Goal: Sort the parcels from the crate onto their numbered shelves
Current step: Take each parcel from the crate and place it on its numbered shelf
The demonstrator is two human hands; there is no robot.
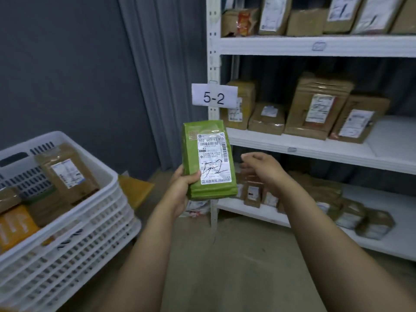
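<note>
A parcel depot's stockroom: white metal shelving (315, 45) holds labelled brown parcels (317, 106), a "5-2" tag (214, 95) on its upright, a white crate (74, 212) left of it.

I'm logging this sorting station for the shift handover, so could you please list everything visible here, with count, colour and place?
green parcel: one, green with a white label, held upright in front of the rack
5-2 sign: one, white with black digits, on the rack's left post
shelving rack: one, white, on the right, with three shelves showing
brown parcels: many, brown with white labels, on all three shelves
crate: one, white slotted plastic, lower left
crate parcels: several, brown and orange, inside the crate
yellow envelope: one, on the floor behind the crate
left hand: gripping the green parcel's lower left
right hand: empty, fingers loosely curled, beside the parcel
</note>
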